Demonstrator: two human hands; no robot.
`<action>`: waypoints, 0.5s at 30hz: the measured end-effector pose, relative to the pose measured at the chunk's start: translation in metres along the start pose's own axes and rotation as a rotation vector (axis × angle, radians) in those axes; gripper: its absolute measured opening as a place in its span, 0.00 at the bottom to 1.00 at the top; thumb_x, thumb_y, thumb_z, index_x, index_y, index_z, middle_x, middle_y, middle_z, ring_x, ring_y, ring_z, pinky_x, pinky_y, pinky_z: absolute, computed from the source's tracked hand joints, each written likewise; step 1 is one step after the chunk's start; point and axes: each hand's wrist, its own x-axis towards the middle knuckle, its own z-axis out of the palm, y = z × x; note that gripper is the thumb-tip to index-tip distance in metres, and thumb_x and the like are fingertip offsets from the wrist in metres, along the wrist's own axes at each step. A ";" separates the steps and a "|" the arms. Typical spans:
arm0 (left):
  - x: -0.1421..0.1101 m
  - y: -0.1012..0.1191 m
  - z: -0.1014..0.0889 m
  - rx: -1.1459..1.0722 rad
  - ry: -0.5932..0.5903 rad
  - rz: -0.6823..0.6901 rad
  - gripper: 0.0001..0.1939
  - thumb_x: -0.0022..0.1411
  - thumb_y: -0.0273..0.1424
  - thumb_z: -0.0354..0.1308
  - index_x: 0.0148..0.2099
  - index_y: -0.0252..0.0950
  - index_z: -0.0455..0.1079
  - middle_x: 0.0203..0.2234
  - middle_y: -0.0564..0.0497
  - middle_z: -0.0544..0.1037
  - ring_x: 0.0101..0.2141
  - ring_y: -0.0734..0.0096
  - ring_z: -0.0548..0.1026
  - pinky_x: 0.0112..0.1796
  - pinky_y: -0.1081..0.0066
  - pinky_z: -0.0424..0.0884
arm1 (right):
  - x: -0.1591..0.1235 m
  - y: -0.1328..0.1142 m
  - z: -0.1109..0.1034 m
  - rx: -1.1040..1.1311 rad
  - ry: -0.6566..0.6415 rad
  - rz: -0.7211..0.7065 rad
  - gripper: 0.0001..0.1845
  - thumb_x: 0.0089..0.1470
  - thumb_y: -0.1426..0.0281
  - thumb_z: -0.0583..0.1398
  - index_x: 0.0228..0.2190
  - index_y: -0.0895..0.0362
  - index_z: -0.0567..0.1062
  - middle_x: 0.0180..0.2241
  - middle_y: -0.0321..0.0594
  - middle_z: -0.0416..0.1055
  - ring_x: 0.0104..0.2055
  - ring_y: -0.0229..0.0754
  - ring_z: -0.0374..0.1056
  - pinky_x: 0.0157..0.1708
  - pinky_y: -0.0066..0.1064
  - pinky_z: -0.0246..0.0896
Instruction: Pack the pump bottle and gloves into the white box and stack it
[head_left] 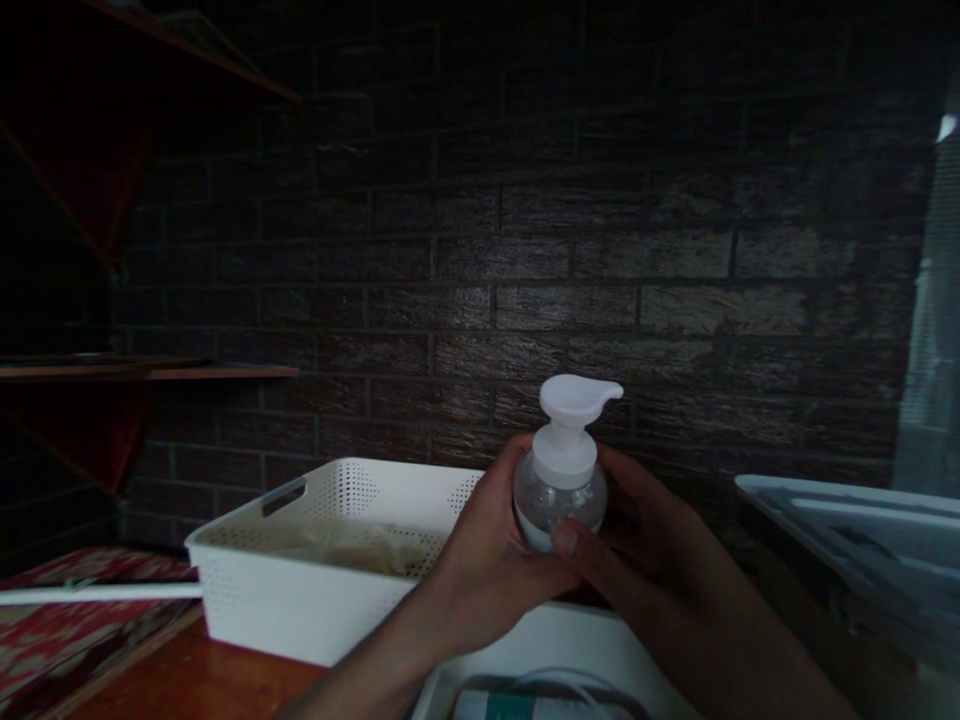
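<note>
A clear, rounded pump bottle (559,500) with a white pump top stands upright between my two hands, its spout pointing right. My left hand (484,540) is wrapped round the bottle's left side. On the other side, my right hand (645,550) grips it too, with the thumb pressed on the lower front. Some pale liquid seems to show near the bottom of the bottle. Below my hands is a white tray (517,640), in which a white and green item (510,706) and a thin clear tube or cord are partly visible.
A white perforated basket (277,610) with pale contents sits at left on a reddish wooden surface (240,685). A white rod (112,592) lies over red patterned cloth (60,640). At right is a pale lid-like tray (862,520). Behind stands a dark brick wall (525,250); shelves (225,372) project at left.
</note>
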 end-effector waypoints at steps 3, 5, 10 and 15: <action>-0.001 0.000 0.000 0.002 -0.013 0.027 0.37 0.51 0.21 0.72 0.60 0.41 0.63 0.53 0.45 0.76 0.52 0.51 0.75 0.53 0.58 0.70 | 0.001 -0.001 0.000 0.021 0.007 0.015 0.31 0.57 0.70 0.67 0.60 0.45 0.69 0.59 0.42 0.73 0.58 0.53 0.73 0.51 0.42 0.77; -0.001 -0.001 0.000 0.029 -0.019 0.046 0.40 0.51 0.20 0.72 0.63 0.42 0.62 0.56 0.44 0.75 0.54 0.50 0.74 0.55 0.57 0.69 | 0.001 -0.002 0.001 -0.014 0.031 0.023 0.34 0.53 0.71 0.69 0.60 0.46 0.69 0.58 0.43 0.73 0.55 0.54 0.75 0.46 0.41 0.80; 0.001 -0.008 -0.003 0.139 -0.007 0.114 0.44 0.50 0.15 0.68 0.66 0.44 0.60 0.62 0.45 0.71 0.59 0.50 0.71 0.61 0.57 0.64 | 0.000 -0.001 0.001 -0.100 0.048 -0.034 0.33 0.52 0.74 0.68 0.58 0.47 0.70 0.57 0.44 0.74 0.55 0.55 0.75 0.40 0.39 0.82; 0.001 -0.012 -0.008 0.311 0.011 0.162 0.44 0.48 0.12 0.63 0.65 0.45 0.61 0.61 0.47 0.72 0.58 0.51 0.72 0.60 0.55 0.65 | -0.002 0.004 0.002 -0.076 0.038 -0.037 0.37 0.51 0.76 0.68 0.61 0.47 0.68 0.60 0.45 0.72 0.58 0.56 0.73 0.42 0.39 0.81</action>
